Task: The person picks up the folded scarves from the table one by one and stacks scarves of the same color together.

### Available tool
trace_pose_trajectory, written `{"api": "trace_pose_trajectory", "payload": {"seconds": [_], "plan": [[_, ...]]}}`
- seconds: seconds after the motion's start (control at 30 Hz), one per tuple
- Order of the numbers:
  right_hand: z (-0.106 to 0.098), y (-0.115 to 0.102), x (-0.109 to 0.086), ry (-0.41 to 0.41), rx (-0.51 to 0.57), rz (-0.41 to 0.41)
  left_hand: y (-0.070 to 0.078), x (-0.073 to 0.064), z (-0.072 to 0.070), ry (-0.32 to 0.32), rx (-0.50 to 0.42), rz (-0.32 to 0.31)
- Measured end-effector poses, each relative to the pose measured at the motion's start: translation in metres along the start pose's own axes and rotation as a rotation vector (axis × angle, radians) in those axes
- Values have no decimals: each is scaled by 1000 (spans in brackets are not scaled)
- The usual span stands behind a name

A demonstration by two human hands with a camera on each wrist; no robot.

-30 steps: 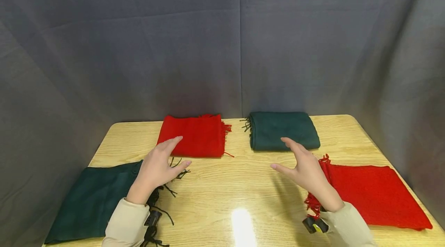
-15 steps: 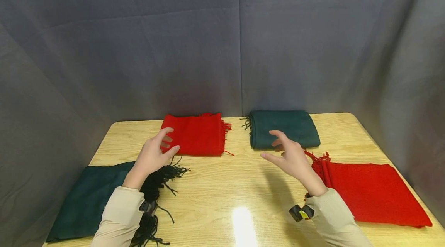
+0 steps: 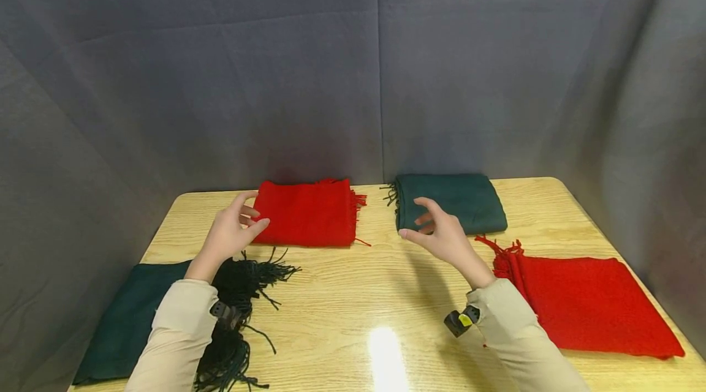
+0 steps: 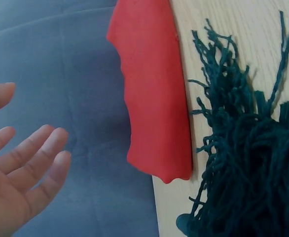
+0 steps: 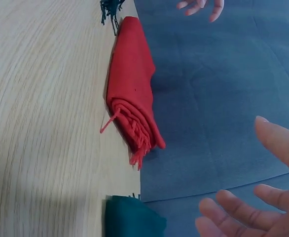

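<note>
My left hand (image 3: 227, 231) hovers over the table, fingers apart and loosely bent, holding nothing. In the head view it overlaps the left edge of a folded red scarf (image 3: 309, 213) at the back. My right hand (image 3: 441, 234) is likewise raised with nothing in it, thumb and fingers spread. It overlaps the front left of a folded dark green scarf (image 3: 458, 199). Under my left forearm lies a second dark green scarf (image 3: 138, 312), its long fringe (image 4: 253, 163) loose on the wood. A second red scarf (image 3: 595, 300) lies to the right of my right forearm.
The light wood table (image 3: 331, 318) bears all the scarves, with a bright glare spot near its front. A grey curtain (image 3: 309, 73) hangs right behind the table and along both sides. Each wrist carries a small black camera (image 3: 462, 320).
Both hands have shifted left and farther forward over the table, and their fingers are more bent. The scarves lie where they were; more of the left green scarf's fringe shows.
</note>
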State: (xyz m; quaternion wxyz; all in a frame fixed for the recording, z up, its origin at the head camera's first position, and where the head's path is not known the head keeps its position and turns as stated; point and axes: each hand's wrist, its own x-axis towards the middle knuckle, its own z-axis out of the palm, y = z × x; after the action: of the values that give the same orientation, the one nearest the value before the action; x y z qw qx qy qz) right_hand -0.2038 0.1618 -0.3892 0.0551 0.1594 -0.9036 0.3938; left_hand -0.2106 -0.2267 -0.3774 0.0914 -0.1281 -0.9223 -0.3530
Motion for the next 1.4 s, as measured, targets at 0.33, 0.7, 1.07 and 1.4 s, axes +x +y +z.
{"api": "trace_pose_trajectory", "payload": {"seconds": [0.33, 0.7, 1.07, 1.4], "plan": [[3, -1, 16, -56, 74, 85, -5, 13, -15, -63, -78, -29], [5, -5, 33, -108, 196, 204, -19, 27, -29, -130, -124, -138], [11, -4, 50, -166, 375, 301, -30, 39, -40, -153, -123, -197], [18, -6, 65, -232, 480, 396, -41, 46, -50, -174, -175, -305]]}}
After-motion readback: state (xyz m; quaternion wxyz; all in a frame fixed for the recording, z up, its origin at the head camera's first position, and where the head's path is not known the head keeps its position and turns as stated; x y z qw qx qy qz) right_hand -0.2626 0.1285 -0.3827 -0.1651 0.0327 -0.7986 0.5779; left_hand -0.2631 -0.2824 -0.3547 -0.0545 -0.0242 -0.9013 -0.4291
